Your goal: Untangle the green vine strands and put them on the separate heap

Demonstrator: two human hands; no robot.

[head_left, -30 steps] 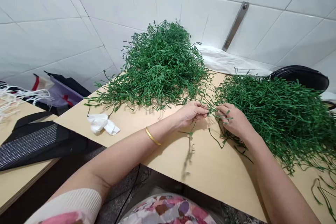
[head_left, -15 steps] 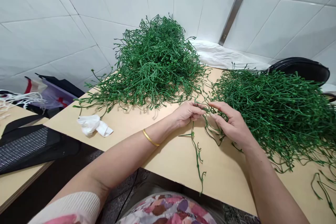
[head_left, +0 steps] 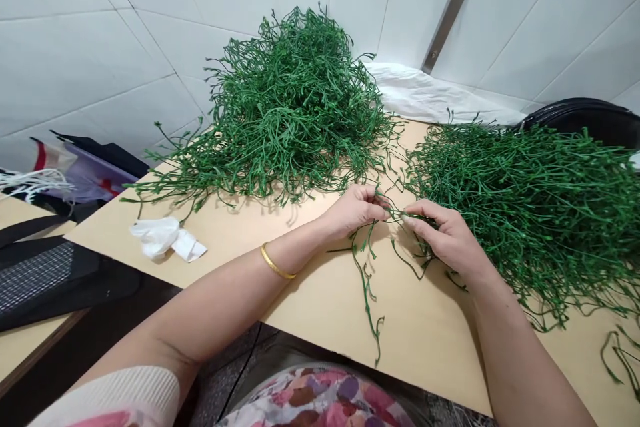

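Observation:
My left hand [head_left: 356, 211] pinches thin green artificial plant stems [head_left: 369, 293]; one branched length trails from it down over the tabletop. Close by on the right, my right hand [head_left: 445, 230] has thumb and forefinger closed on stems too, and several strands cross the small gap between the hands. Behind my left hand rises a tall tangled heap of green stems [head_left: 300, 107]. A second, wider heap of stems [head_left: 540, 207] lies beside my right hand. The exact grip points are partly hidden by the fingers.
Crumpled white tissue [head_left: 167, 238] lies on the wooden tabletop [head_left: 310, 293] left of my forearm. White cloth [head_left: 415, 90] and a black rounded object [head_left: 585, 120] are at the tiled wall. A lower surface at far left holds a black mesh item [head_left: 37, 277].
My hands have drawn slightly apart, with strands now stretched between them. The hanging stem has swung a little to the left. The camera view has shifted slightly.

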